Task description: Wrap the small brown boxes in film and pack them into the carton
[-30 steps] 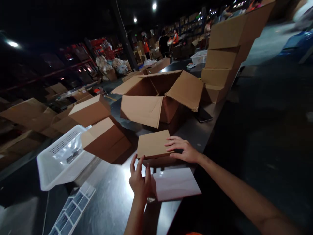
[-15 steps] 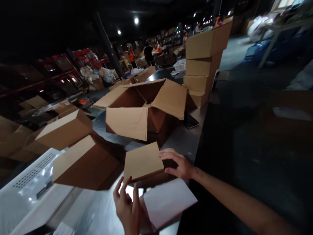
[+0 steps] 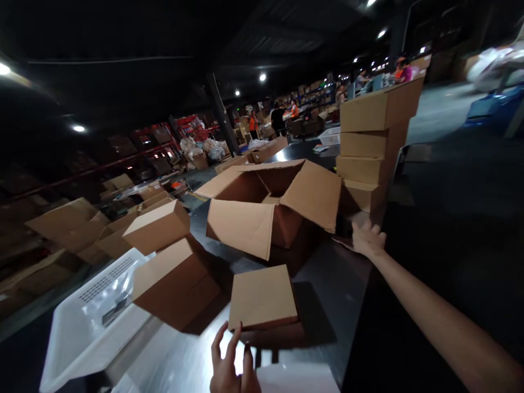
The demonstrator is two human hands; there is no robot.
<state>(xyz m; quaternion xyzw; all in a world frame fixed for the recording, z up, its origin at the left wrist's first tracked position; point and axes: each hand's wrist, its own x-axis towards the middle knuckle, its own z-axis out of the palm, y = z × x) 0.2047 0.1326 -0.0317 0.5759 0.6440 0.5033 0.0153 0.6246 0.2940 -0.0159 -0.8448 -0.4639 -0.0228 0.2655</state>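
Packing work stands between grasps: the left hand (image 3: 231, 368), fingers spread and holding nothing, touches the near edge of the small closed carton (image 3: 262, 297), which lies flat on the dark surface (image 3: 327, 278) in front of the large open box (image 3: 270, 204). The right hand (image 3: 367, 238) reaches, open and empty, toward the stacked cartons (image 3: 374, 147) at the far right. In my judgement, the next move calls for closing that hand on an item there.
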